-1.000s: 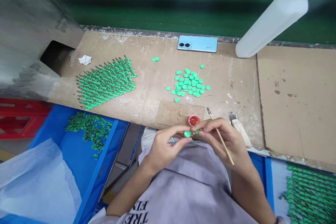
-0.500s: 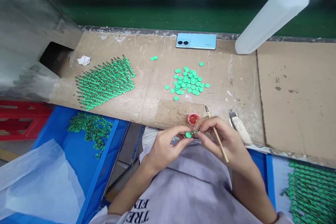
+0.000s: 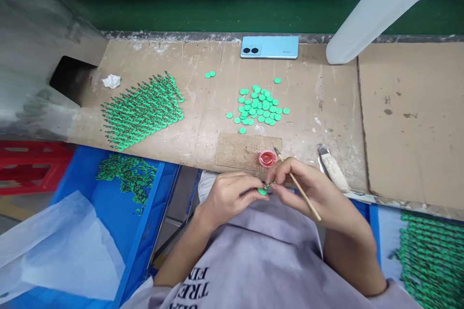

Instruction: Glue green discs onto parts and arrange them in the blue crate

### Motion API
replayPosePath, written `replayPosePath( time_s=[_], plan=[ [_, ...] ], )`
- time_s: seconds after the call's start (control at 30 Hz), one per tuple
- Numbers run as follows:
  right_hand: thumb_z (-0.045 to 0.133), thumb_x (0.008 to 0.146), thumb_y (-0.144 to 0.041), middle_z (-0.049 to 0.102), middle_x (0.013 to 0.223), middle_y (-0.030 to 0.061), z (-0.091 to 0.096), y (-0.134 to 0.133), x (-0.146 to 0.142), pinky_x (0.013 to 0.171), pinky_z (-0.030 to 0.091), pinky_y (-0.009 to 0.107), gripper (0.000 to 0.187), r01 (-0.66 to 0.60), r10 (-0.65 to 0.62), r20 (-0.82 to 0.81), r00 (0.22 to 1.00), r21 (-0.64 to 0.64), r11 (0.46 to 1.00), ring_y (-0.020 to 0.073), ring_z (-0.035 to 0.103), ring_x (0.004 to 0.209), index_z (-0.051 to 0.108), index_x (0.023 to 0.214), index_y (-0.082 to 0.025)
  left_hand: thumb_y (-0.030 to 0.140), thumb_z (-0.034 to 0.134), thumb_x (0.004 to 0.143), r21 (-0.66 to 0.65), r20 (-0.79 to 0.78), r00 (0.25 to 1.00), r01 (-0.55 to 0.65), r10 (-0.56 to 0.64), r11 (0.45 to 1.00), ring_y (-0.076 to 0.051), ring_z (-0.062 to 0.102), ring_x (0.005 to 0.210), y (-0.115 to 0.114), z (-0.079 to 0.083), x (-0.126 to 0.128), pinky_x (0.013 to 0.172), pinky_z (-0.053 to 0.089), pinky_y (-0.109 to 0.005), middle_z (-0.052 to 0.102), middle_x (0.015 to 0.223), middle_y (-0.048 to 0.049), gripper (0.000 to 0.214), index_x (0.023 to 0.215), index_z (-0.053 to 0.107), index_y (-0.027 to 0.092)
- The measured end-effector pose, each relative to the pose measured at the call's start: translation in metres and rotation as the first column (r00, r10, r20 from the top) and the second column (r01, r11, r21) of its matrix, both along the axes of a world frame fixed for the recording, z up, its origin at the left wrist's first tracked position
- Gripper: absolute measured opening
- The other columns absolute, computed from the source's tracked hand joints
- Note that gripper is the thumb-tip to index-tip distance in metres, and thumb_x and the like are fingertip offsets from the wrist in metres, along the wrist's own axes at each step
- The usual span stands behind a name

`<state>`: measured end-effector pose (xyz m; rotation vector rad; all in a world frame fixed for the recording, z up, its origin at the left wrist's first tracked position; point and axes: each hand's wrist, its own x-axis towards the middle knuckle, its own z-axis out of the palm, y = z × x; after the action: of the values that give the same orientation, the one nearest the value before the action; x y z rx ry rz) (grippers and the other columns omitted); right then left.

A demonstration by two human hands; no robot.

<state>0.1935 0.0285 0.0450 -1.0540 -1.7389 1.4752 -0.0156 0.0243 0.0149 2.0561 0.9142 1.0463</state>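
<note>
My left hand (image 3: pixel 232 196) pinches a green disc (image 3: pixel 262 191) between thumb and fingers at the table's near edge. Facing it, my right hand (image 3: pixel 308 188) is closed, with a thin wooden-handled brush (image 3: pixel 302 195) lying across it, dark tip pointing up and away. The right fingertips also meet at a small piece (image 3: pixel 268 185) just above the disc; its shape is too small to make out. Just beyond the fingers sits a small tub of red paste (image 3: pixel 267 158) on a worn brown board (image 3: pixel 235 149). Loose green discs (image 3: pixel 259 106) are scattered farther back.
Rows of green discs with dark stems (image 3: pixel 143 111) cover the table's left part. A phone (image 3: pixel 269 47), a tall white bottle (image 3: pixel 380 9) and a wrapped blade tool (image 3: pixel 332 169) lie or stand around. Blue trays (image 3: pixel 136 246) at both sides hold more green pieces.
The disc between my hands has tilted from facing me to nearly edge-on, and the fingers have drawn closer. The brush has shifted slightly with my right hand. The view has moved a little.
</note>
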Motion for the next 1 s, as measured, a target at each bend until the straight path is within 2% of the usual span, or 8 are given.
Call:
replayPosePath(
  time_s=[0.23, 0.37, 0.5, 0.73, 1.0],
  plan=[
    [0.056, 0.096, -0.019, 0.065, 0.091, 0.0029, 0.006, 0.003, 0.002, 0.068, 0.052, 0.027, 0.006, -0.075, 0.075, 0.004, 0.997, -0.031, 0.997, 0.0146, 0.062, 0.079, 0.053, 0.093, -0.023, 0.026, 0.068, 0.090, 0.079, 0.107, 0.988, 0.106, -0.114, 0.991, -0.013, 0.070, 0.070, 0.003, -0.002, -0.001, 0.068, 0.056, -0.023, 0.073, 0.075, -0.0031, 0.012, 0.085, 0.066, 0.015],
    [0.056, 0.097, -0.019, 0.065, 0.091, 0.0030, 0.012, 0.004, 0.005, 0.070, 0.054, 0.029, 0.005, -0.113, 0.113, -0.047, 0.993, 0.001, 0.994, 0.0146, 0.064, 0.080, 0.054, 0.094, -0.023, 0.021, 0.071, 0.088, 0.134, 0.111, 0.989, 0.086, -0.102, 0.987, -0.012, 0.066, 0.070, 0.003, 0.001, -0.001, 0.066, 0.053, -0.024, 0.071, 0.079, -0.0038, 0.009, 0.084, 0.065, 0.016],
    [0.057, 0.097, -0.019, 0.066, 0.092, 0.0034, 0.013, 0.005, 0.006, 0.070, 0.056, 0.030, 0.005, -0.106, 0.107, -0.094, 0.990, 0.012, 0.994, 0.0146, 0.065, 0.080, 0.054, 0.094, -0.023, 0.016, 0.073, 0.085, 0.106, 0.228, 0.970, 0.056, -0.079, 0.993, -0.011, 0.064, 0.069, 0.002, 0.005, 0.002, 0.067, 0.053, -0.024, 0.068, 0.077, -0.0009, 0.014, 0.081, 0.060, 0.018],
    [0.062, 0.095, -0.023, 0.067, 0.090, 0.0030, 0.012, 0.002, -0.003, 0.064, 0.057, 0.029, 0.009, -0.010, -0.002, -0.227, 0.974, -0.052, 0.999, 0.0146, 0.067, 0.077, 0.054, 0.091, -0.023, 0.008, 0.072, 0.083, -0.051, 0.421, 0.906, 0.062, -0.034, 0.997, -0.010, 0.064, 0.068, -0.004, 0.001, 0.009, 0.065, 0.054, -0.022, 0.066, 0.078, 0.0010, 0.023, 0.077, 0.053, 0.019],
    [0.070, 0.089, -0.022, 0.065, 0.091, 0.0019, 0.002, -0.007, -0.017, 0.063, 0.055, 0.026, 0.017, 0.151, -0.187, -0.391, 0.901, -0.121, 0.981, 0.0133, 0.065, 0.076, 0.054, 0.089, -0.024, 0.003, 0.070, 0.083, -0.062, 0.474, 0.880, 0.056, -0.020, 0.996, -0.009, 0.063, 0.070, -0.007, 0.005, 0.012, 0.066, 0.053, -0.022, 0.064, 0.078, 0.0014, 0.020, 0.080, 0.057, 0.019]
  ],
)
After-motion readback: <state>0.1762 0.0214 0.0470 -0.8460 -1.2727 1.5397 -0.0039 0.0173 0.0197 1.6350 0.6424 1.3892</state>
